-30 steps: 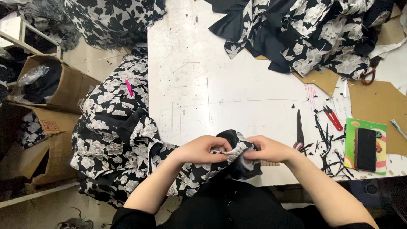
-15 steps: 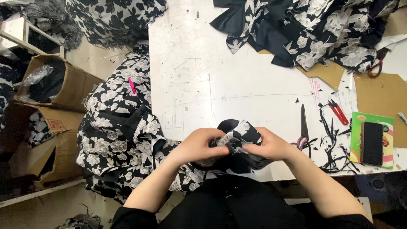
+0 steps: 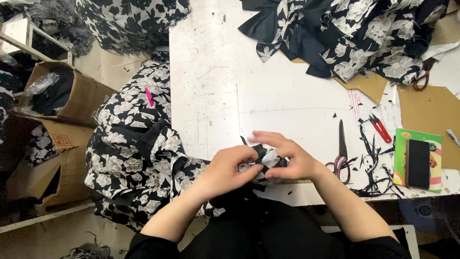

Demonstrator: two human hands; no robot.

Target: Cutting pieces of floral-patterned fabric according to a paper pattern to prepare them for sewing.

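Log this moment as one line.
left hand: grips black-and-white floral fabric piece | right hand: pinches same piece | white table edge | black-handled scissors right

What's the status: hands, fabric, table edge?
Left hand and right hand both pinch the floral fabric piece at the table edge. Scissors lie right, clear of the hands.

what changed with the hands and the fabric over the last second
Both hands, the left hand and right hand, kept hold of the small black-and-white floral fabric piece, bunching it tighter between them; the right fingers now spread over it. The black-handled scissors, red snips and white table stayed put.
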